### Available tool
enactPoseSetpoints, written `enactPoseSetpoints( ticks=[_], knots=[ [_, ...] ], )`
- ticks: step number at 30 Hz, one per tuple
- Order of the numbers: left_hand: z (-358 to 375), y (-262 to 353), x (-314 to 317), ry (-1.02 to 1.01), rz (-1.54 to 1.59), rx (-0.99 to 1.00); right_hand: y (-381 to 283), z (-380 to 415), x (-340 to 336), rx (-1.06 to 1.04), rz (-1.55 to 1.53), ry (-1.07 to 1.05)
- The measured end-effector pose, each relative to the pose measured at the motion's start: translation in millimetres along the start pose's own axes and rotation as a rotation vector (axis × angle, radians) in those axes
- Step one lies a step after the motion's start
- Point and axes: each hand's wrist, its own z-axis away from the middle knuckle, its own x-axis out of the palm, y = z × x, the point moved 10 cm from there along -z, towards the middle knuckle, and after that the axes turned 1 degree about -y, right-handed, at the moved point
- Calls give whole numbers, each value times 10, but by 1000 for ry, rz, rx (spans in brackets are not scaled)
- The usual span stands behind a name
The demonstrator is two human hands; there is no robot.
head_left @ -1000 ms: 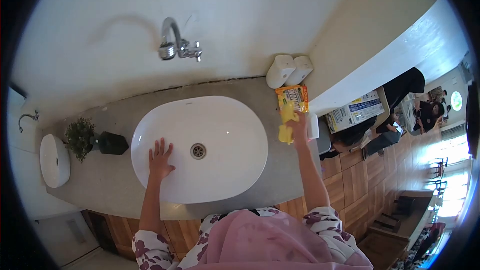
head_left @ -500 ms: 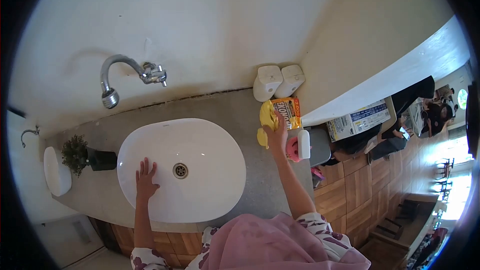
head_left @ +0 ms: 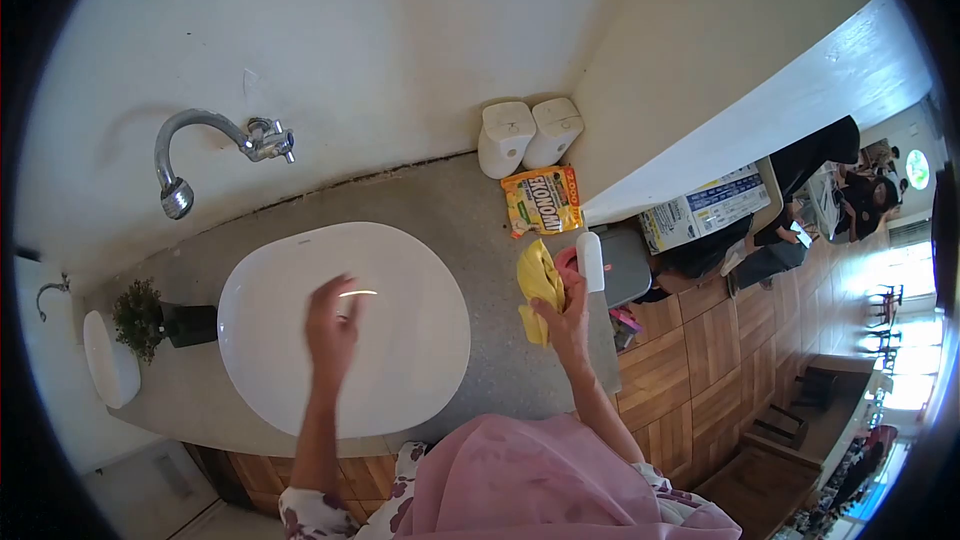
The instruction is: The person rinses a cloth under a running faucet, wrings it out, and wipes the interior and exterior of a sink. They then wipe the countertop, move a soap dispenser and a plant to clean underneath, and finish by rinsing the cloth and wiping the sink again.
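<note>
Over the white oval sink point(head_left: 420, 360) my left hand point(head_left: 330, 330) is raised, its fingers bent and smeared by motion. It covers the drain. My right hand point(head_left: 568, 325) grips a crumpled yellow cloth point(head_left: 537, 270) at the right of the counter. The fingertips of that hand are right at a round pink thing point(head_left: 568, 262), partly hidden by the hand. A white rounded block point(head_left: 590, 262) stands against the pink thing's right side. Just beyond lies an orange and yellow packet point(head_left: 543, 202) marked EKONOMI.
Two white containers point(head_left: 507, 135) stand against the wall. A chrome faucet point(head_left: 205, 118) reaches out at the left. Beside the sink are a potted plant point(head_left: 140, 318) and a second white basin point(head_left: 112, 360). A grey bin point(head_left: 625, 265) and seated people are at the right.
My left hand has lifted off the sink's surface and moved right. My right hand has drawn the yellow cloth away from the packet, toward me and the pink thing. The view has shifted slightly.
</note>
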Motion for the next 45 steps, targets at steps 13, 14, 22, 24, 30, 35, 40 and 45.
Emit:
enactPoseSetpoints(
  ticks=[13,14,22,24,30,35,40,45],
  knots=[
    [-349,1102,1470,-243,203,-169,-561,-684,440,-2,-160,-405],
    [-353,1100,1470,-241,198,-172,-468,-797,303,-31,-39,-316],
    [-702,1508,1877,-421,202,54,-71,-1430,-618,-123,1124,261],
    [-714,1420,2203,-586,83,32,29,-1509,-607,-92,1117,260],
    [-603,1337,2695,-909,-272,143,-112,-1442,-510,-142,1062,287],
    [-670,1542,2719,-978,-377,234,-541,-1173,-236,-261,1013,257],
    [-751,1554,2721,-864,-279,360,-598,-1008,48,-401,646,95],
    [-816,1367,2657,-724,-242,351,-144,-1308,-163,-44,112,-4]
  ],
)
